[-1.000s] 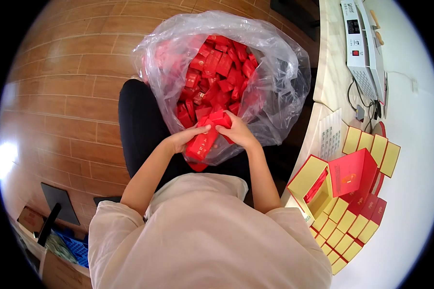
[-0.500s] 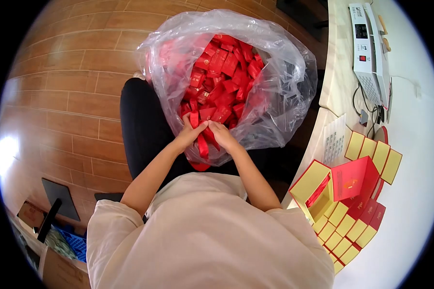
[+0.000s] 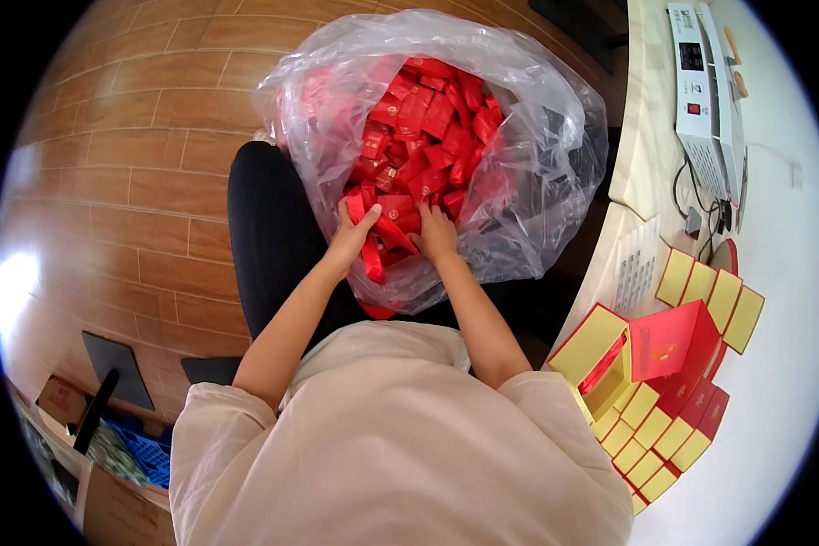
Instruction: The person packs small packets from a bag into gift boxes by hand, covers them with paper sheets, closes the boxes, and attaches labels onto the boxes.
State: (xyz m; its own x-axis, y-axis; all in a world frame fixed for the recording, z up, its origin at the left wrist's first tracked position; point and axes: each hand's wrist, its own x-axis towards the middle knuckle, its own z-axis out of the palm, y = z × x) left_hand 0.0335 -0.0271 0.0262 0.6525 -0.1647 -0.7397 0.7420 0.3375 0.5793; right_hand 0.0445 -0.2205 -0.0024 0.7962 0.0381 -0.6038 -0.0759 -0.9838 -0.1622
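Observation:
Small red packets (image 3: 420, 118) with gold print fill a large clear plastic bag (image 3: 537, 173) in front of my lap. My left hand (image 3: 353, 238) is closed around red packets at the near side of the pile, its thumb lying over them. A red strip (image 3: 372, 262) hangs below that hand. My right hand (image 3: 437, 235) rests at the near right of the pile, fingers apart and touching the packets, with the thumb toward the left. Between the hands lies a red packet with a round gold emblem (image 3: 397, 215). Some fingertips are hidden among the packets.
To the right, a table (image 3: 621, 164) holds stacked red and yellow boxes (image 3: 651, 428), an open box (image 3: 601, 350), a printed sheet (image 3: 637, 264) and a white machine (image 3: 698, 100) with cables. At lower left are a blue crate (image 3: 146, 450) and a cardboard box (image 3: 123, 510).
My hands were together, pinching at the near edge of the pile. They have parted, the right moving rightward and up onto the packets. The left still grips red packets.

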